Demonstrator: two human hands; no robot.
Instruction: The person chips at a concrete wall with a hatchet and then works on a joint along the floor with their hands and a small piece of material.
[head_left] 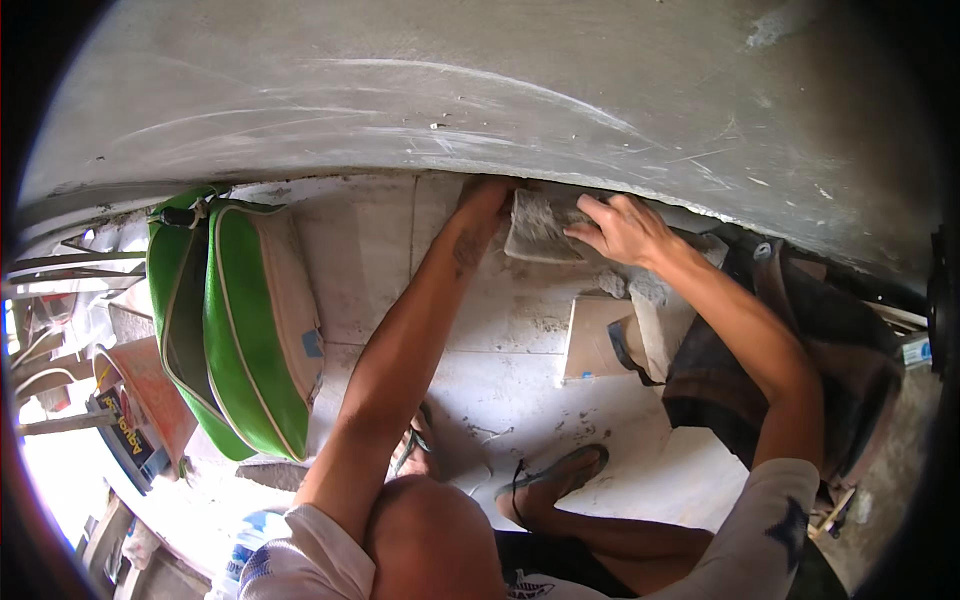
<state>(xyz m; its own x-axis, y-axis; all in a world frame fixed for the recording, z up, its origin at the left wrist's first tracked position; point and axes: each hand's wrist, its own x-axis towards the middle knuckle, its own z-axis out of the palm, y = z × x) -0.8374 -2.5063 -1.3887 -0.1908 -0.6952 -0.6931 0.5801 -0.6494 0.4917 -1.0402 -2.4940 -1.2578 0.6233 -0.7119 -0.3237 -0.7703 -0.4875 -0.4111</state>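
Note:
A flat grey piece with a rough, dusty surface lies low against the foot of the grey cement wall; I cannot make out its kind. My left hand reaches to its left edge, close under the wall, with the fingers mostly hidden. On the other side, my right hand is at the piece's right end, fingers bent and thumb toward it. Whatever lies between those fingers is too small or hidden to name. Grey rubble lumps sit just below my right wrist.
The scratched cement wall spans the far side. A green and white bag stands at left, with boards and clutter beyond. At right are a cardboard piece and a dark bag. My sandalled feet rest on pale floor tiles.

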